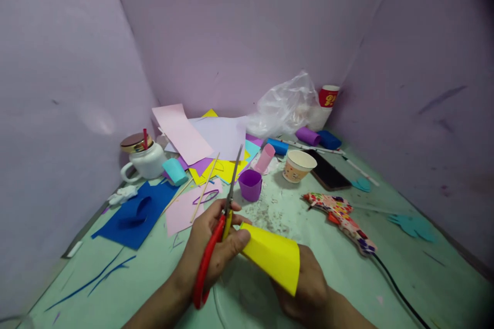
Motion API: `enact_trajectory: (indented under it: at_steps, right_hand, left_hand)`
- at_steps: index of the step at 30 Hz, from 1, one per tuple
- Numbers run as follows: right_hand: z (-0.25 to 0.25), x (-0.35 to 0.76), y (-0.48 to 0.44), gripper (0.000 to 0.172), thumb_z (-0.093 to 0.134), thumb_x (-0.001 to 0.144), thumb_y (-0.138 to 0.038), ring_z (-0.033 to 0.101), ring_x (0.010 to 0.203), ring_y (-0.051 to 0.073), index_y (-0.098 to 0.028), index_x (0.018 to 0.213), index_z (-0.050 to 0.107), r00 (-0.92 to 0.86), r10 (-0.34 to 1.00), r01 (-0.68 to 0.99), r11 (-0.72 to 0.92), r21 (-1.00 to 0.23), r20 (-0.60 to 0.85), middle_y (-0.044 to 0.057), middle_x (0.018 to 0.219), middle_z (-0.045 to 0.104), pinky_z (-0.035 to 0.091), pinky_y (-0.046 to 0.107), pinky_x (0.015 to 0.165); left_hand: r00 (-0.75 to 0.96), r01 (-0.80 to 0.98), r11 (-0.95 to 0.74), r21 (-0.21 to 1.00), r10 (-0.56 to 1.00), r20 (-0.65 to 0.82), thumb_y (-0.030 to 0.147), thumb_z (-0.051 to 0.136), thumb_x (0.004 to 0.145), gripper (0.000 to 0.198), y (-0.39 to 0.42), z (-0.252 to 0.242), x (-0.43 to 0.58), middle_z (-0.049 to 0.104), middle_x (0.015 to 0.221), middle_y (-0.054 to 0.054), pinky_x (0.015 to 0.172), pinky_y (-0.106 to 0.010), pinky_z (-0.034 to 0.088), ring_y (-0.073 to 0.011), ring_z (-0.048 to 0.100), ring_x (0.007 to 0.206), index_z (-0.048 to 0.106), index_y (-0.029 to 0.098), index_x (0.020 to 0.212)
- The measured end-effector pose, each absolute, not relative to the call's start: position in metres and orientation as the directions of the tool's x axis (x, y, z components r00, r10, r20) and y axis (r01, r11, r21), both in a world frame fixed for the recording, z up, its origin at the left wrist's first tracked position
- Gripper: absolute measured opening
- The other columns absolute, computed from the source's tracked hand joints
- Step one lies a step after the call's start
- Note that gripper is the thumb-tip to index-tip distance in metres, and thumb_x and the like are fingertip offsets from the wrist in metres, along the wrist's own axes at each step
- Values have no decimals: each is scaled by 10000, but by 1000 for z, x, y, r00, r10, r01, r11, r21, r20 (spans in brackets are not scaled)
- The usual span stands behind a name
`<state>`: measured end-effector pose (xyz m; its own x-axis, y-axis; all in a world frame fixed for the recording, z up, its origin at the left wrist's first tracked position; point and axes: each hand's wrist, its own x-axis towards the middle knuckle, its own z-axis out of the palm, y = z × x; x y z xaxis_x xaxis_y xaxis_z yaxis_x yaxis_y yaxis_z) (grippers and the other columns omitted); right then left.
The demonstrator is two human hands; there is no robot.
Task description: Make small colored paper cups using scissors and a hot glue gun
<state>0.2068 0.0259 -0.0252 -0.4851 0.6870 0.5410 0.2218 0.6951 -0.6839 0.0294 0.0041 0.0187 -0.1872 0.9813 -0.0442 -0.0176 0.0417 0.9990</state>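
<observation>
My left hand [206, 259] is closed around the red handles of a pair of scissors [211, 252], whose blades point up and away from me. The lower blade edge meets the left end of a curved yellow paper sheet [274, 257]. My right hand [311, 288] grips that sheet from underneath, its fingers mostly hidden behind the paper. Both hands hover just above the pale green table [405, 277] near its front edge.
Beyond the hands stand a purple cup [250, 185], a paper cup [298, 165] and a phone [327, 170]. A patterned glue gun [343, 218] with a black cord lies on the right. On the left are coloured sheets, a blue sheet [135, 216] and a white jug [142, 158]. Lilac walls close in on three sides.
</observation>
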Motion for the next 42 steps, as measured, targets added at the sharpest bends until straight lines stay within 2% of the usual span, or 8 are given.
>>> enact_trajectory:
  at_steps: [3, 6, 8, 12, 24, 31, 35, 42]
  right_hand:
    - [-26, 202, 50, 214, 701, 711, -302, 703, 675, 224, -250, 914, 744, -523, 688, 84, 629, -773, 503, 34, 727, 750, 572, 312, 660]
    - [-26, 201, 57, 399, 740, 665, -476, 673, 572, 205, -172, 924, 733, -521, 840, -39, 156, -987, 154, 58, 684, 728, 552, 289, 540]
    - [-26, 200, 56, 487, 726, 639, -570, 640, 506, 176, -137, 863, 727, -505, 863, -91, -98, -991, -39, 58, 646, 706, 518, 256, 482]
    - [-28, 197, 53, 513, 666, 695, -600, 592, 490, 145, -101, 804, 717, -433, 887, -106, -225, -969, -159, 74, 660, 681, 490, 248, 478]
    - [-25, 195, 51, 376, 693, 698, -484, 570, 488, 146, -111, 666, 722, -295, 925, 4, -250, -968, -240, 45, 538, 654, 455, 234, 477]
    - [-30, 199, 64, 434, 709, 682, -511, 612, 545, 195, -103, 826, 738, 11, 982, -140, -187, -972, -191, 66, 619, 693, 519, 321, 562]
    - [-31, 198, 64, 456, 677, 713, -542, 635, 595, 202, -106, 833, 742, 40, 983, -152, -170, -974, -178, 74, 656, 712, 537, 339, 622]
    - [-28, 194, 56, 460, 659, 720, -565, 669, 697, 246, -118, 752, 764, 5, 989, -111, -145, -983, -147, 82, 661, 727, 532, 361, 707]
  left_hand:
    - [-239, 14, -34, 999, 970, 36, 358, 689, 724, 394, 5, 15, 26, 657, 926, -35, 714, -247, 506, -144, 619, 779, 475, 199, 1014]
    - [-242, 88, -103, 991, 963, 121, 324, 673, 748, 348, 6, 10, 22, 664, 983, -36, 747, -251, 506, -133, 610, 793, 476, 216, 1013]
    - [-193, 182, -123, 976, 968, 158, 303, 655, 773, 305, 6, 6, 22, 663, 991, -24, 736, -228, 499, -126, 610, 806, 494, 225, 1019]
    - [-125, 357, -167, 919, 967, 224, 329, 612, 814, 245, 6, 0, 29, 663, 839, 15, 626, -189, 479, -103, 584, 681, 531, 227, 1022]
    - [-151, 550, -139, 823, 953, 262, 283, 482, 893, 143, 7, -5, 42, 673, 829, 37, 604, -167, 494, -95, 639, 675, 477, 256, 1034]
    - [-96, 852, -142, 504, 903, 418, 186, 444, 829, 361, 6, -18, 23, 695, 912, -29, 650, -281, 523, -187, 671, 765, 467, 240, 1184]
    - [-98, 855, -97, 510, 935, 342, 149, 432, 751, 519, 8, -36, 32, 656, 1091, -96, 821, -400, 515, -265, 620, 1009, 458, 220, 1264]
    - [-114, 834, -33, 551, 966, 230, 127, 446, 694, 571, 9, -41, 42, 638, 1111, -135, 933, -497, 433, -320, 575, 1060, 491, 202, 1258]
